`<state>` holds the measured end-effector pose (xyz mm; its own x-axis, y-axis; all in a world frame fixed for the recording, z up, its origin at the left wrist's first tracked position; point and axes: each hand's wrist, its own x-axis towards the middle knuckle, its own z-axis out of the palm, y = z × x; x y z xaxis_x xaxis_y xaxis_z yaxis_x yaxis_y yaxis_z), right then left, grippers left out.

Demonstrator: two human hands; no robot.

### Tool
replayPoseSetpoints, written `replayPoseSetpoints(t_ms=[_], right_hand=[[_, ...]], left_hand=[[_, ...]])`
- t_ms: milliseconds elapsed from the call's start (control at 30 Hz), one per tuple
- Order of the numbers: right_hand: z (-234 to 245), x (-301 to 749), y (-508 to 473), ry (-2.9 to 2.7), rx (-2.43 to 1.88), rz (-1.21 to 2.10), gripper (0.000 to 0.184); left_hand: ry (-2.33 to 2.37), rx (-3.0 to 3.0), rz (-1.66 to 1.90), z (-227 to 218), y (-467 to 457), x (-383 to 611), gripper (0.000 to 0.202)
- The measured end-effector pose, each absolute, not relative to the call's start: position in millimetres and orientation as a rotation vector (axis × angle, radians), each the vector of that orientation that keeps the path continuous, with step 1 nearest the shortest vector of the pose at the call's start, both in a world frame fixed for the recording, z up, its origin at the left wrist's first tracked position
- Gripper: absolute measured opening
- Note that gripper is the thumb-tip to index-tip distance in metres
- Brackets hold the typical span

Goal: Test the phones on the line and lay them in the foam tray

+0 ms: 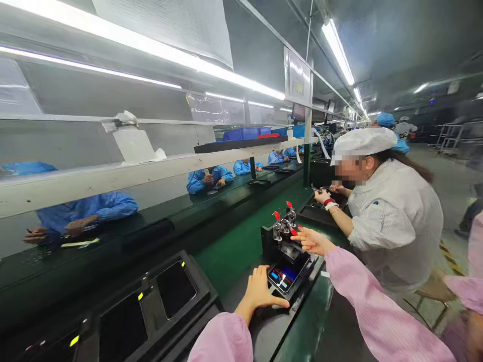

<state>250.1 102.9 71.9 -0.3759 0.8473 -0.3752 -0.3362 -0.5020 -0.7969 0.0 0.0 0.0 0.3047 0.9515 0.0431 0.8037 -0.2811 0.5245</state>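
The person's left hand (257, 290) lies open against the near edge of a black clamping fixture (284, 251), its fingers (266, 284) loosely curved and gripping nothing visible. Just beside those fingers, a smartphone (282, 276) sits flat in the fixture, its screen lit blue and red. The right hand (313, 240), in a pink sleeve (377, 306), reaches over the fixture with its fingers extended and open. Their tips are just beside a pair of red-tipped toggle clamps (289, 217), though it cannot be told whether they touch one. The placing is tidy: one hand is braced low at the fixture's edge, the other is free above the clamps, and neither covers the screen.

Below the fingers runs a green table (241, 261), and left of them stand black trays (151, 301) with dark recesses. Beyond the right fingers, a co-worker (394, 226) in a white cap and coat works with both hands (324, 193) at the next station. People in blue coats (209, 178) sit farther along the line. Fluorescent tubes (335, 50) light the room, and hazard tape (451, 256) marks the grey floor (445, 191).
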Motion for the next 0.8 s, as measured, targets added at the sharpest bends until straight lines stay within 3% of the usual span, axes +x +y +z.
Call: replayPoseSetpoints(t_ms=[367, 800], right_hand=[[129, 253, 83, -0.928, -0.752, 1.904, 0.032], [100, 286, 43, -0.889, -0.628, 1.890, 0.032]], left_hand=[[1.595, 2.184, 0.453, 2, 0, 0, 0.122], [1.725, 2.213, 0.363, 2, 6, 25, 0.121]])
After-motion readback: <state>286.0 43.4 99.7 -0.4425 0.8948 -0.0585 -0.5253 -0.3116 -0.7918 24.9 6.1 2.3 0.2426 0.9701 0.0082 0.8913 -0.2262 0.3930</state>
